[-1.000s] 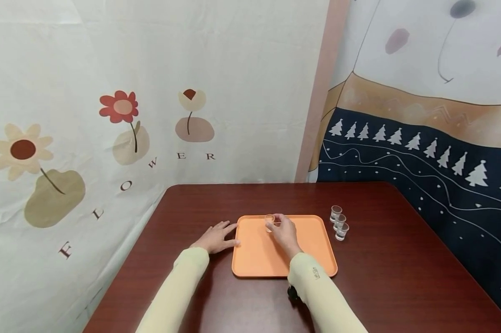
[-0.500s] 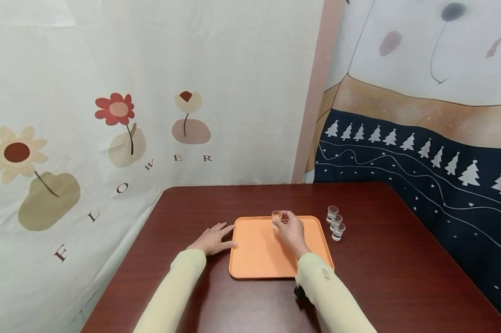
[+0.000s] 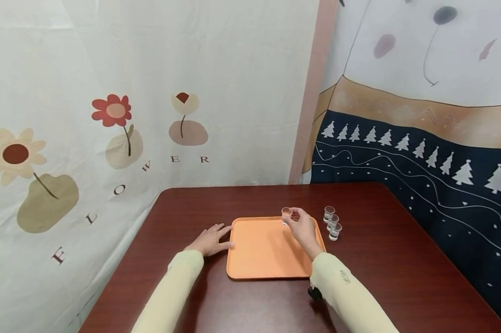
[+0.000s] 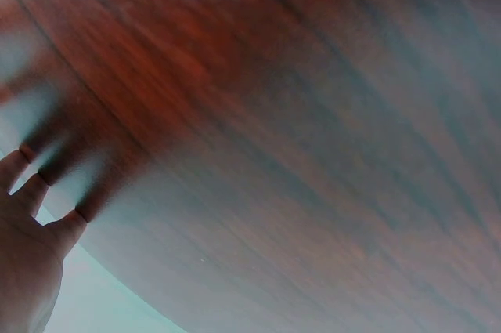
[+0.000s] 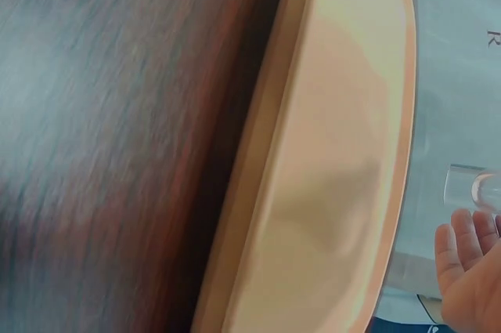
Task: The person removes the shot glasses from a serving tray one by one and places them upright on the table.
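In the head view, my right hand [image 3: 303,228] pinches a small clear shot glass [image 3: 286,214] upright at the far side of an orange tray [image 3: 262,249]. The same glass [image 5: 462,186] shows at the right edge of the right wrist view, beside my fingers [image 5: 468,243]. My left hand [image 3: 208,241] lies spread on the table at the tray's left side, its thumb at the rim. In the left wrist view only part of that hand [image 4: 31,247] appears, with fingertips on the wood.
Three more shot glasses [image 3: 332,223] stand in a slanted row on the dark wood table [image 3: 371,277], just right of the tray. Hanging cloths with flower [image 3: 254,92] and tree [image 3: 371,148] prints border the table's far side.
My right hand has carried the shot glass rightward over the tray, toward the row of glasses. My left hand stays by the tray's left side. The head view has shifted slightly.
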Demonstrator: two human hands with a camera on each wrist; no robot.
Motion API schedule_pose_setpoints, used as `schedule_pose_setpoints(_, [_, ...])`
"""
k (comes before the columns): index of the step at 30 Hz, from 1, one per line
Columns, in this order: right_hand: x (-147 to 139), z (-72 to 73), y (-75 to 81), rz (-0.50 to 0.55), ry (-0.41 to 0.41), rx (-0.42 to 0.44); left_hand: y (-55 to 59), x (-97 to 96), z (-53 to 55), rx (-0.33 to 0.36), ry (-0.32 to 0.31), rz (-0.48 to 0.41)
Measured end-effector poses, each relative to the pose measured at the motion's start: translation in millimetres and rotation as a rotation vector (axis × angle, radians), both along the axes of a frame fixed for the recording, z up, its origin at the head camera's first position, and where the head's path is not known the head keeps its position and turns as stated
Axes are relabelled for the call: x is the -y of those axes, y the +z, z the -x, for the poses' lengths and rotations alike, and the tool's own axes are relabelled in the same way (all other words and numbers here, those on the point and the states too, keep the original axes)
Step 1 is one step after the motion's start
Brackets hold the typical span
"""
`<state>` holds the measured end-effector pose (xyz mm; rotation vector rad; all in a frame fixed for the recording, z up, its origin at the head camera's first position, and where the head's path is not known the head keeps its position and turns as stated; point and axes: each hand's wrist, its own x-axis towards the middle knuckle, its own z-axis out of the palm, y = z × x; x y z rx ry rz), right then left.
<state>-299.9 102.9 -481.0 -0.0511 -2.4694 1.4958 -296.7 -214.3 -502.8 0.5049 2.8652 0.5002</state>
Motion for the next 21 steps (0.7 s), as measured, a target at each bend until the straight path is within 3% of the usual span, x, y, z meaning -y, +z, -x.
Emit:
schedule_pose_setpoints(8, [-28, -5.9, 1.6, -0.008, -0.007, -0.044, -1.2, 0.3, 0.4, -0.010, -0.001, 0.002])
schedule_pose_setpoints(21, [-74, -24.6, -2.1, -0.010, -0.050, -0.006, 0.8, 0.5, -0.1, -0.011, -0.003, -0.004])
